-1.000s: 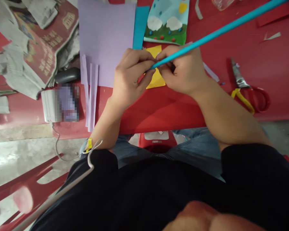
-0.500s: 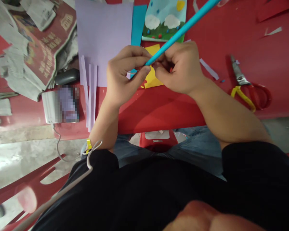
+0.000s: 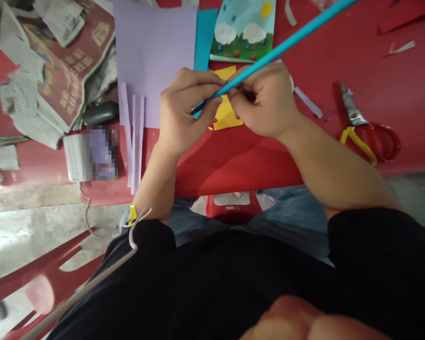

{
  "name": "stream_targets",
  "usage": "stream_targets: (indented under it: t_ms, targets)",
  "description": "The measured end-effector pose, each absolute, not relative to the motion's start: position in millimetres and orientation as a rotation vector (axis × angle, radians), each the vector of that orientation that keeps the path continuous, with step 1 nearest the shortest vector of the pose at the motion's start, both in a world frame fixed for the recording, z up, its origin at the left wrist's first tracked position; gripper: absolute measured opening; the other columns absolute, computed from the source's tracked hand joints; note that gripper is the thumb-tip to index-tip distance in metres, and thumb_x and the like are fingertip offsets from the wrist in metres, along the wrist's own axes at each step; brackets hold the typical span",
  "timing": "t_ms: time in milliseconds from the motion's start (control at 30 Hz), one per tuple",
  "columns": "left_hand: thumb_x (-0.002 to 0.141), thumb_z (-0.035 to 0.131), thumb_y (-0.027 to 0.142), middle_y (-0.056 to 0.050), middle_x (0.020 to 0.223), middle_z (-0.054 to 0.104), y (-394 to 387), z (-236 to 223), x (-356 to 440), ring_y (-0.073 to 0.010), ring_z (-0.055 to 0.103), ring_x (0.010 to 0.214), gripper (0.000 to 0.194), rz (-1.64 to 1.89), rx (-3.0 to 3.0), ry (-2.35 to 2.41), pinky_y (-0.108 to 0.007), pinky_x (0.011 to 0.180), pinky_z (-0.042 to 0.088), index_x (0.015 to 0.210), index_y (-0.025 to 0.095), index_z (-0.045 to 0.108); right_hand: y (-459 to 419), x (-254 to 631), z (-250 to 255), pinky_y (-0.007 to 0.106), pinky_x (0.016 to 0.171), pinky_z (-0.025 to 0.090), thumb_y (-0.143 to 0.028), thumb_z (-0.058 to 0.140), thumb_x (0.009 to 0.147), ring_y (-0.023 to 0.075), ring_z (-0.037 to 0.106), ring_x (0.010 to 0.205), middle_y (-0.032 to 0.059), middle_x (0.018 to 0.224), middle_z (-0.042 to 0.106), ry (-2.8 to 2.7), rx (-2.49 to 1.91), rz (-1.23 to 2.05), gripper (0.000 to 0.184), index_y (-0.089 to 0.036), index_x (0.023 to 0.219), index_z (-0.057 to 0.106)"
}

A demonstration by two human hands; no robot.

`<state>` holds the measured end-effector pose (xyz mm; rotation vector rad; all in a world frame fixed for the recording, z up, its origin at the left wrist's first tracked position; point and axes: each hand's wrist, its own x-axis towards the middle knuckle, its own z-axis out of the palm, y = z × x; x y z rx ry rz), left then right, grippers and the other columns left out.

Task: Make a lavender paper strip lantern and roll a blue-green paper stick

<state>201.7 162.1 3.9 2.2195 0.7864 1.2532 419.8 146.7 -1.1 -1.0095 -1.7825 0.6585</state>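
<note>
A long, narrow blue paper strip point(image 3: 286, 46) slants from between my hands up to the top edge of the view. My left hand point(image 3: 186, 108) pinches its lower part between thumb and fingers, and a short end with a dark tip pokes out toward the palm. Close beside it, my right hand point(image 3: 267, 97) is closed with its fingertips at the strip; its grip is partly hidden. Below both hands lies a yellow piece of paper point(image 3: 228, 118) on the red table point(image 3: 233, 160).
Purple sheets point(image 3: 156, 52), a blue sheet point(image 3: 204, 38) and purple strips point(image 3: 137, 141) lie left of centre. A picture card point(image 3: 242, 35) is behind my hands. Scissors point(image 3: 356, 118) rest at right. Newspaper point(image 3: 71, 71), a dark case point(image 3: 101, 113) and a cabled white device point(image 3: 77, 158) are at left.
The blue strip's far end swung left and upright, then partly back to the right. My left hand has shifted slightly left, and the strip's lower end now shows inside its grip.
</note>
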Motion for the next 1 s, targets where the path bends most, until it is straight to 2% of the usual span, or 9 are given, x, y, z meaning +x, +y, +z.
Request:
stream_targets:
  t_ms: [100, 200, 300, 467, 633, 700, 800, 867, 1000]
  targets:
    - [0.106, 0.073, 0.048, -0.005, 0.115, 0.080, 162, 4, 201, -0.0255, 0.077, 0.107, 0.017, 1.266, 2.144, 0.851, -0.044, 0.092, 0.065, 0.108, 0.035, 0.084, 142, 417, 6, 0.036, 0.057, 0.038, -0.011, 0.076, 0.084, 0.0153, 0.052, 0.056, -0.0030, 0.070, 0.067, -1.738, -0.995, 0.708, 0.019, -0.028, 0.079, 0.069]
    - [0.105, 0.077, 0.049, 0.000, 0.111, 0.082, 168, 3, 199, -0.0205, 0.077, 0.101, 0.016, 1.342, 2.057, 0.823, -0.040, 0.085, 0.065, 0.107, 0.034, 0.085, 139, 414, 7, 0.035, 0.057, 0.038, -0.019, 0.072, 0.091, 0.0149, 0.054, 0.056, -0.0027, 0.074, 0.071, -1.724, -0.992, 0.718, 0.011, -0.029, 0.086, 0.075]
    - [0.102, 0.082, 0.048, 0.005, 0.105, 0.084, 176, 1, 197, -0.0154, 0.077, 0.101, 0.015, 1.386, 1.961, 0.757, -0.037, 0.086, 0.065, 0.102, 0.033, 0.085, 137, 413, 5, 0.035, 0.057, 0.038, -0.030, 0.073, 0.094, 0.0149, 0.053, 0.056, -0.0032, 0.068, 0.066, -1.709, -0.996, 0.708, 0.010, -0.030, 0.085, 0.073]
    - [0.105, 0.073, 0.059, 0.007, 0.101, 0.077, 186, -6, 190, -0.0087, 0.070, 0.093, 0.032, 1.374, 1.875, 0.728, -0.042, 0.091, 0.063, 0.101, 0.028, 0.078, 137, 413, 4, 0.038, 0.058, 0.042, -0.044, 0.073, 0.096, 0.0183, 0.056, 0.058, -0.0014, 0.069, 0.067, -1.677, -1.012, 0.740, 0.016, -0.032, 0.085, 0.072]
    - [0.104, 0.075, 0.060, 0.010, 0.109, 0.078, 194, -14, 182, -0.0079, 0.068, 0.099, 0.031, 1.363, 1.763, 0.792, -0.039, 0.087, 0.061, 0.105, 0.029, 0.077, 139, 416, 4, 0.041, 0.059, 0.045, -0.046, 0.077, 0.095, 0.0188, 0.055, 0.058, 0.0001, 0.071, 0.068, -1.690, -1.013, 0.728, 0.019, -0.032, 0.084, 0.072]
    - [0.101, 0.079, 0.059, 0.010, 0.113, 0.079, 195, -14, 181, -0.0117, 0.069, 0.109, 0.031, 1.268, 1.746, 0.737, -0.041, 0.095, 0.062, 0.107, 0.029, 0.078, 139, 416, 3, 0.041, 0.060, 0.046, -0.045, 0.077, 0.094, 0.0188, 0.055, 0.059, 0.0002, 0.073, 0.069, -1.698, -1.028, 0.727, 0.017, -0.032, 0.084, 0.072]
    - [0.097, 0.084, 0.059, 0.005, 0.112, 0.081, 191, -12, 184, -0.0221, 0.070, 0.123, 0.033, 1.117, 1.712, 0.610, -0.049, 0.108, 0.059, 0.102, 0.027, 0.080, 139, 415, 4, 0.039, 0.062, 0.047, -0.042, 0.077, 0.094, 0.0174, 0.054, 0.060, -0.0006, 0.074, 0.071, -1.702, -1.028, 0.729, 0.015, -0.031, 0.085, 0.073]
    - [0.096, 0.085, 0.058, 0.003, 0.104, 0.082, 187, -10, 188, -0.0240, 0.073, 0.115, 0.032, 1.141, 1.664, 0.594, -0.049, 0.105, 0.060, 0.101, 0.027, 0.083, 138, 414, 5, 0.037, 0.062, 0.047, -0.038, 0.076, 0.094, 0.0158, 0.052, 0.059, -0.0015, 0.074, 0.071, -1.701, -0.988, 0.729, 0.013, -0.030, 0.084, 0.073]
    - [0.094, 0.090, 0.051, 0.003, 0.090, 0.081, 179, -2, 194, -0.0186, 0.071, 0.091, 0.025, 1.253, 1.595, 0.640, -0.044, 0.089, 0.060, 0.093, 0.026, 0.087, 137, 414, 6, 0.036, 0.060, 0.045, -0.033, 0.073, 0.092, 0.0148, 0.052, 0.058, -0.0032, 0.074, 0.072, -1.710, -0.952, 0.740, 0.009, -0.031, 0.083, 0.074]
